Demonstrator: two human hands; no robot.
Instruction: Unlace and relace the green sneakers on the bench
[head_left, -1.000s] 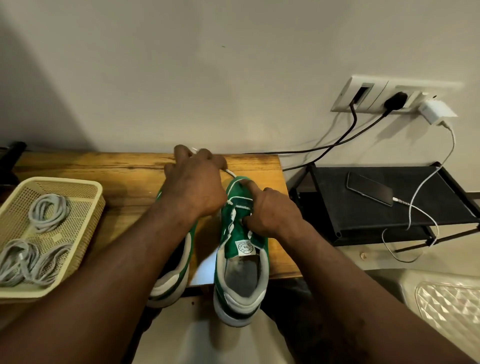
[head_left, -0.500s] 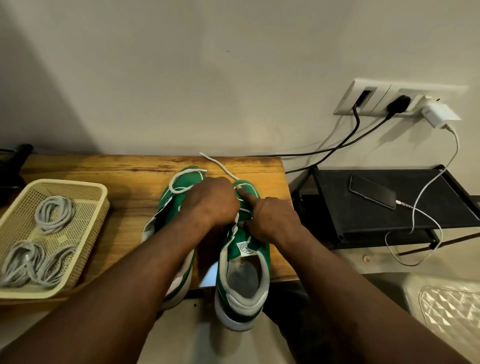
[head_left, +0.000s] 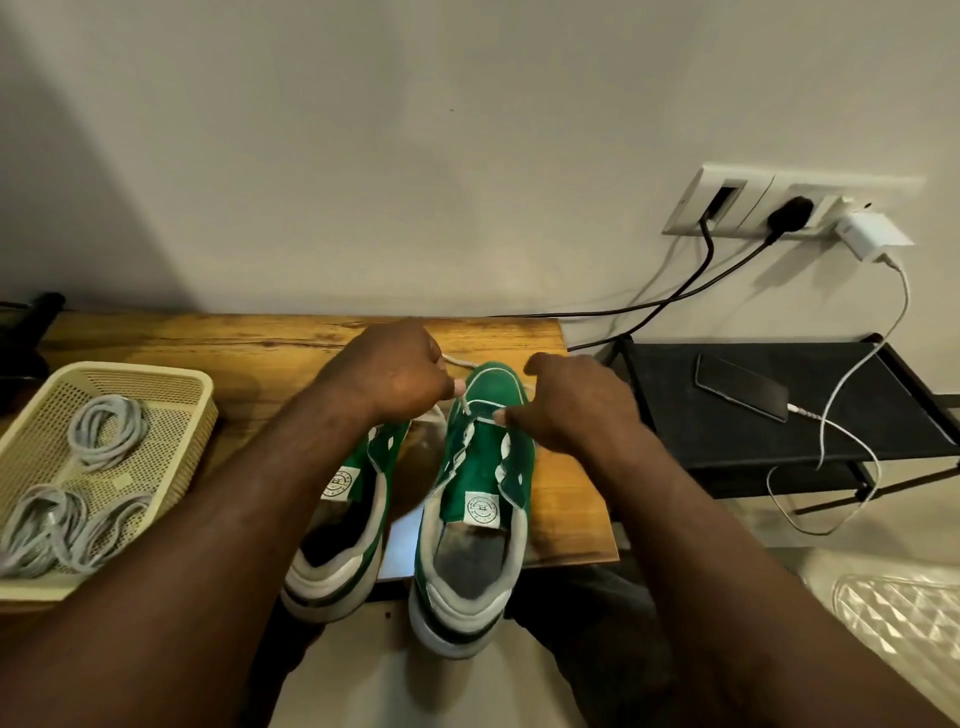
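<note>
Plain wall (head_left: 363, 156), black shelf (head_left: 753, 436), socket panel (head_left: 748, 208)

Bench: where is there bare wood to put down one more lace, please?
The bench is bare between the basket and the left sneaker, and along the wall. A narrow strip runs right of the right sneaker. Crowded: the middle, where the left hand and right hand pinch the lace.

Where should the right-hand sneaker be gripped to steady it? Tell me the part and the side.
Grip the right sneaker at its grey heel collar, coming from the near side: the heel overhangs the bench edge toward you, opening up, while the left hand and right hand pinch the lace at the toe.
</note>
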